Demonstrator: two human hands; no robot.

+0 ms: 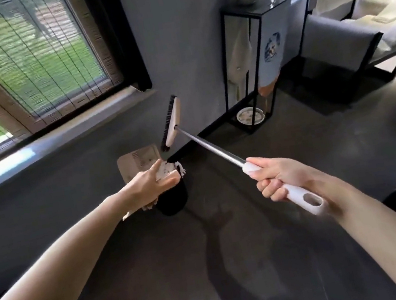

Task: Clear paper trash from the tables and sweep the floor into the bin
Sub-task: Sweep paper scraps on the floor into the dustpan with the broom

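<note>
My right hand grips the white handle of a broom with a metal shaft. Its beige head with black bristles hangs in the air near the wall, above the floor. My left hand holds a beige dustpan tilted over a black bin. Crumpled white paper lies at the bin's mouth, between my fingers and the pan. The hand covers part of the bin's rim.
A dark floor spreads around the bin. A black-framed glass stand with a plate at its base stands by the wall. A grey sofa sits at the right, a low window sill at the left.
</note>
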